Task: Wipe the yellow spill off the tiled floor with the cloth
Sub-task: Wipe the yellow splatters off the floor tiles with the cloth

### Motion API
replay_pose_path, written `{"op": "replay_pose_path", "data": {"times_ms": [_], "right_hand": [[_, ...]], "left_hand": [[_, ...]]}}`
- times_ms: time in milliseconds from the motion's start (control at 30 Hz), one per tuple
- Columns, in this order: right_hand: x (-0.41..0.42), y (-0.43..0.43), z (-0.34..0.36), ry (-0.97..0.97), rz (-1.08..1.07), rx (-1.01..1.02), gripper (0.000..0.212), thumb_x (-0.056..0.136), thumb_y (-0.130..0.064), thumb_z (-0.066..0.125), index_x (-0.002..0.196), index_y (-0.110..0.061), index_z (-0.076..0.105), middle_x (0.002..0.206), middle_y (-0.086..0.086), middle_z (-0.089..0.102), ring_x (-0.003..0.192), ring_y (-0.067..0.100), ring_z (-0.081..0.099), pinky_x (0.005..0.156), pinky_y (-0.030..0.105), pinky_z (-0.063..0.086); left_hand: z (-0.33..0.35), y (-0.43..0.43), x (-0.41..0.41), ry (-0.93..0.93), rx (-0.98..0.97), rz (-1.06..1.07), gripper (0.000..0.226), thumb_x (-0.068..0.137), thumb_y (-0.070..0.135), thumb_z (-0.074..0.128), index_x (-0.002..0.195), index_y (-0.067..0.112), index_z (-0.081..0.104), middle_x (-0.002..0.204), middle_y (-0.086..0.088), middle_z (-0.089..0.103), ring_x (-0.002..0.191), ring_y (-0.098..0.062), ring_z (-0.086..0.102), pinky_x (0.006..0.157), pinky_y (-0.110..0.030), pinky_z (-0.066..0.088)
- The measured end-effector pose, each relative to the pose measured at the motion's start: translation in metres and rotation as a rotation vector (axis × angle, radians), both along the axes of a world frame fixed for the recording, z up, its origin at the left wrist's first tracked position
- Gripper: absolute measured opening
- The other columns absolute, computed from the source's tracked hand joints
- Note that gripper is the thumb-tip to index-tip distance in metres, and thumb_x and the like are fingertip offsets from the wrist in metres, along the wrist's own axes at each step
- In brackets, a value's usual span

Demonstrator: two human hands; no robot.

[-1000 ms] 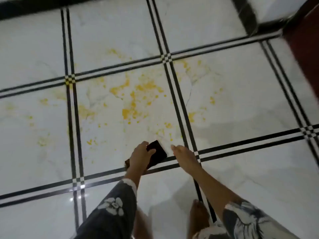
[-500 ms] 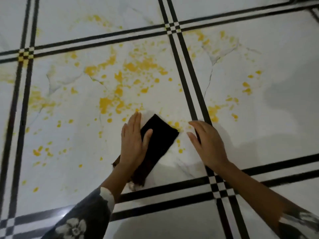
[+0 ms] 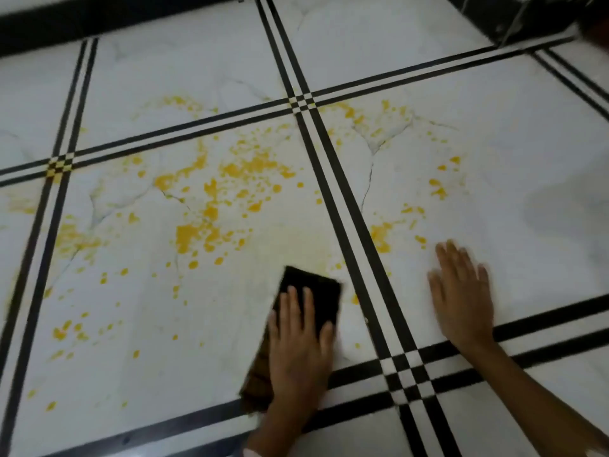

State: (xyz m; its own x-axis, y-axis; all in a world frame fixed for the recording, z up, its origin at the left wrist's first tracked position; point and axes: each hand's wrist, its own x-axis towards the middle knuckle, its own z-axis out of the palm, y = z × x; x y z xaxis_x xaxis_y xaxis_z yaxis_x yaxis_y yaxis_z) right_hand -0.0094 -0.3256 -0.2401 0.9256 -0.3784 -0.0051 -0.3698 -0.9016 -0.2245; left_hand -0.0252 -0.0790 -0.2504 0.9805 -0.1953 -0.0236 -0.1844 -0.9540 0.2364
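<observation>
- The cloth, dark and folded into a strip, is laid on the tiled floor in the lower middle of the frame, just left of the upright pair of black stripes.
- The left hand is pressed flat on top of the cloth. Its fingers are held straight and close together, not curled round the fabric.
- The far end of the cloth is seen beyond the fingertips. A browner near end is seen beside the wrist, reaching the black stripe that runs across the bottom of the frame.
- The right hand is laid palm down on the bare white tile to the right of the stripes, well apart from the cloth. Its fingers are spread apart and nothing is held.
- The yellow spill is scattered in blotches and small drops over the tile above and left of the cloth, with more specks on the tiles to the right and at the upper centre.
- A faint yellowish smear is seen on the tile just above the cloth.
- A few drops are found close to the right edge of the cloth, beside the stripes.
- A dark skirting is seen along the top left of the frame.
</observation>
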Motion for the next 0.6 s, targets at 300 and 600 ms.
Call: {"op": "replay_pose_path", "data": {"times_ms": [300,600], "right_hand": [[-0.001,-0.012,-0.012,0.013,-0.055,0.021,0.068,0.089,-0.047,0.008,0.145,-0.013,0.028,0.154,0.008,0.023,0.143,0.024,0.022,0.116,0.044,0.012],[-0.002,-0.01,-0.012,0.019,-0.045,0.009,0.068,0.089,-0.044,0.007,0.146,-0.012,0.027,0.154,0.009,0.024,0.143,0.023,0.022,0.116,0.044,0.012]], "left_hand": [[-0.003,-0.029,0.12,0.044,0.066,-0.063,0.067,0.09,0.048,-0.002,0.15,0.022,0.007,0.159,-0.001,0.01,0.146,-0.015,0.005,0.117,-0.034,-0.002],[0.006,-0.109,0.042,0.066,-0.03,-0.274,0.06,0.097,0.044,0.01,0.145,0.015,0.032,0.151,-0.008,0.034,0.14,-0.023,0.031,0.116,-0.042,0.017]]}}
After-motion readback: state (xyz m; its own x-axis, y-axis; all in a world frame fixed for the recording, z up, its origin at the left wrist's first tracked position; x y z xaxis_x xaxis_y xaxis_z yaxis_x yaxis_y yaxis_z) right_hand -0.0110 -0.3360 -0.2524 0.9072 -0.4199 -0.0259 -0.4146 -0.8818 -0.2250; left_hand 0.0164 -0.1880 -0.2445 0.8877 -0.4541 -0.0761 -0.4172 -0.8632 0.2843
